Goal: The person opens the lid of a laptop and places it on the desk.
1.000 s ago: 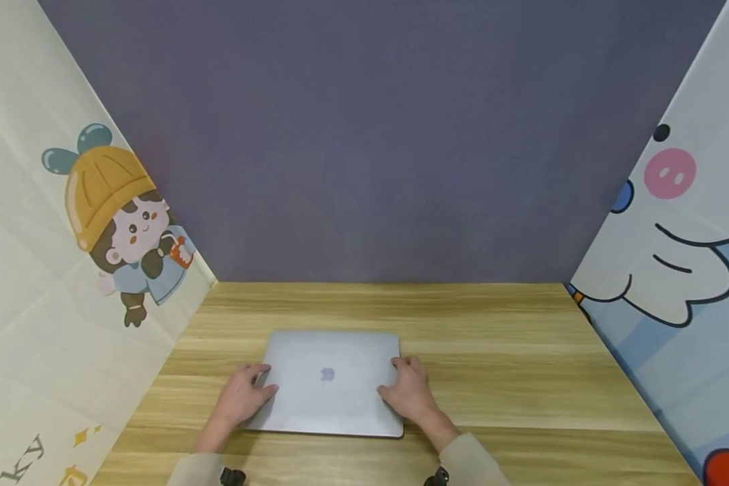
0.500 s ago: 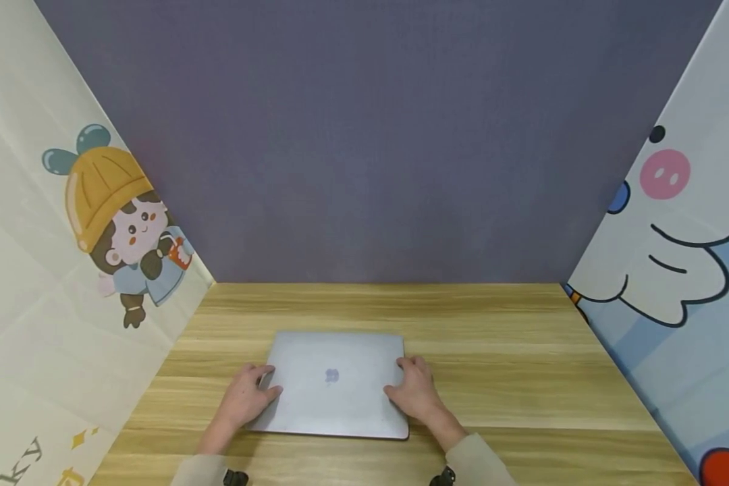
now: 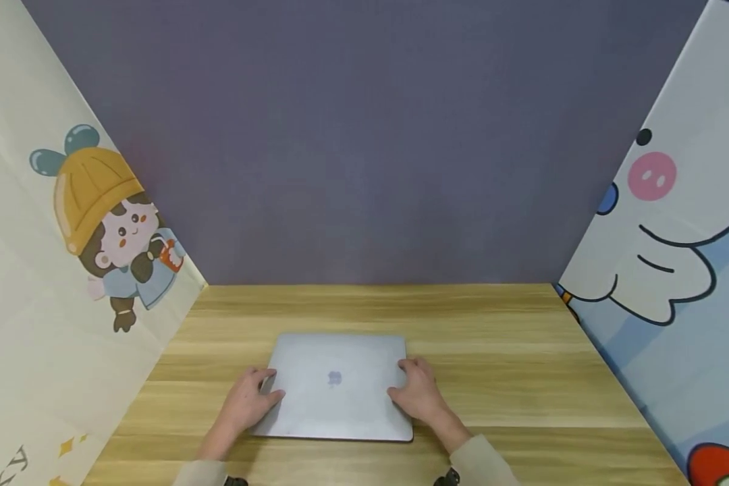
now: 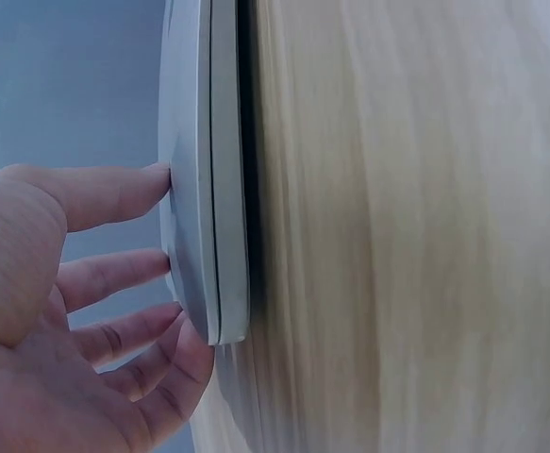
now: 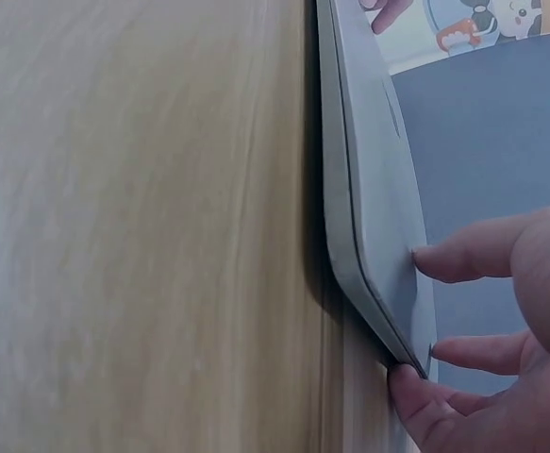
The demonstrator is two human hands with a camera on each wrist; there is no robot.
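A closed silver laptop (image 3: 340, 415) lies lid up on the wooden table, its logo in the middle of the lid. My left hand (image 3: 245, 403) holds its left side, thumb on the lid and fingertips at the edge. On the opposite side my right hand (image 3: 420, 393) holds it the same way. In the left wrist view the thumb (image 4: 114, 193) touches the lid while the lower fingers curl at the side edge. The right wrist view shows a fingertip (image 5: 408, 382) at the underside of the laptop's edge, with the thumb on the lid.
The wooden table (image 3: 498, 364) runs back to a dark grey-blue panel (image 3: 364, 148). Cartoon-printed cloths flank it, a cream one (image 3: 30, 270) on the left and a white and blue one (image 3: 692, 364) on the right.
Held by both hands, the laptop has shifted slightly to the right over the table. The head view has turned a little to the right. Both hands keep the same hold.
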